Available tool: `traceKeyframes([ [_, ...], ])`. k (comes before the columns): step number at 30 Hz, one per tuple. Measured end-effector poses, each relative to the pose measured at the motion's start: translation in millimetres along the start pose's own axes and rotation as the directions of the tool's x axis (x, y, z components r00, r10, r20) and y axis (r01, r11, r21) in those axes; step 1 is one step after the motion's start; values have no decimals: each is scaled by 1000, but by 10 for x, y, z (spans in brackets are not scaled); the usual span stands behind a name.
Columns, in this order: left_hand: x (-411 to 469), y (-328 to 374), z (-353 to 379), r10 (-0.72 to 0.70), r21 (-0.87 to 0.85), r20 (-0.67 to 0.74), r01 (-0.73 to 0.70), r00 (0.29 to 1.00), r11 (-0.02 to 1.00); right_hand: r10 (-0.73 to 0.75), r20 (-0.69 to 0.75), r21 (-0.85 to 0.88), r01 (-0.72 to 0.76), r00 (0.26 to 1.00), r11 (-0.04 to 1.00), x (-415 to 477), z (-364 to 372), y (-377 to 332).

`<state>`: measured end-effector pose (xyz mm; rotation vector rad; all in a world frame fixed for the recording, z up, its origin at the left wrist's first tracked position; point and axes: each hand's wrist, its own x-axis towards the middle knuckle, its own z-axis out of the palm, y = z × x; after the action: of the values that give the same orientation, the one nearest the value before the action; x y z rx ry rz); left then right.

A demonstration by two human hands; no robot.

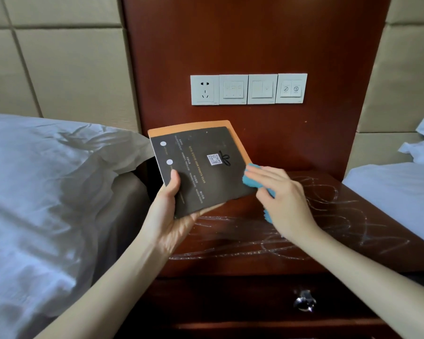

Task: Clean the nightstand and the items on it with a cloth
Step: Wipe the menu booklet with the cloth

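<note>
Left grip (171,206) pinches the black card (206,167) at its lower corner, thumb on top, fingers under. Right grip (282,196) lies nearly flat, fingers pressing the blue cloth (251,178) onto the card's right edge, mid-frame, above the nightstand surface (291,263).

Risks as I judge them:
- The card is held by one corner, so a hard wipe could bend it or lever it out of the pinch.
- The orange backing sheet (238,143) may slide loose.
- The cloth could run off the edge.

White scribble marks (328,209) right of centre look unwiped. Left bed (47,179) and right bed (397,192) crowd my elbows. Switch panel (249,89) upper centre and drawer knob (305,300) lower right are not in the way.
</note>
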<state>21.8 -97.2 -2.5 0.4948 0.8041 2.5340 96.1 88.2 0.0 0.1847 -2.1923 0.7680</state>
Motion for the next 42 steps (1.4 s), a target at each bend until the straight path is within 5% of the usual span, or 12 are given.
traceKeyframes([
  [10,-12,44,-146,35,226,-61,-20,998,974,261,-137,164,-238,956,957,273,-247,-17],
  [13,-23,70,-130,22,228,-7,-20,1000,973,612,124,423,-600,781,679,398,-378,57],
  [16,-33,75,-120,-13,263,31,4,999,965,671,378,425,-763,638,487,419,-515,99],
  [25,-48,39,-123,51,501,-60,-14,997,865,619,215,536,-621,755,571,339,-445,78],
  [35,-51,75,-107,37,557,-130,42,991,830,601,207,484,-615,772,623,295,-421,-5],
  [42,-46,31,-57,-78,502,-203,173,976,847,540,102,322,-541,836,777,299,-444,28],
])
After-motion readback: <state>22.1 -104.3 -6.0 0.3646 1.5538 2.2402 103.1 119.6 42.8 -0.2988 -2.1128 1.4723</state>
